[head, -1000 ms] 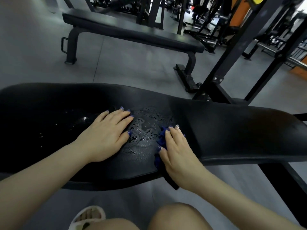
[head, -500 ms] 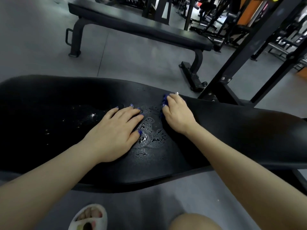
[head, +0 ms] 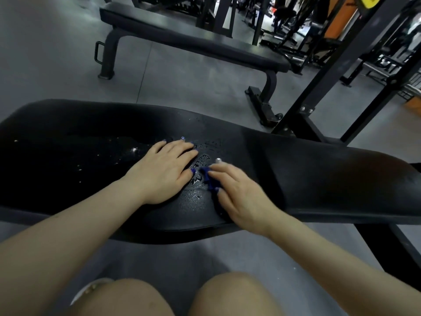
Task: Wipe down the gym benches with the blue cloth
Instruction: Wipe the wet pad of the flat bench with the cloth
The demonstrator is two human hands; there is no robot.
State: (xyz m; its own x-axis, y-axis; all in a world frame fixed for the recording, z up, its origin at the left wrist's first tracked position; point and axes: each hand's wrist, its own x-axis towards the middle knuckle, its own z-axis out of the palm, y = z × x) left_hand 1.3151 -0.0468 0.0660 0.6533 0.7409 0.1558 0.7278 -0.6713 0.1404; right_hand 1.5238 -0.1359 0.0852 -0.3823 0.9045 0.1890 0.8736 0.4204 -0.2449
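A black padded bench point(head: 319, 179) runs across the view in front of me. Droplets of water point(head: 194, 196) cover its middle, and more specks shine to the left. My left hand point(head: 164, 172) rests flat on the pad with its fingers straight. Just to its right, my right hand point(head: 241, 195) presses the blue cloth point(head: 208, 177) onto the wet patch with its fingers stretched out. Only a small bunch of cloth shows by the thumb and index finger; the rest lies hidden under the palm. The right hand is blurred.
A second black flat bench point(head: 193, 39) stands on the grey floor behind. Black rack uprights point(head: 319, 87) rise at the right, just behind the near bench. More gym machines point(head: 296, 30) crowd the far right. My knees point(head: 227, 295) are at the bottom.
My right hand with the cloth has pulled back from the bench's far edge toward the near edge, across the wet patch. My left hand has stayed flat in place.
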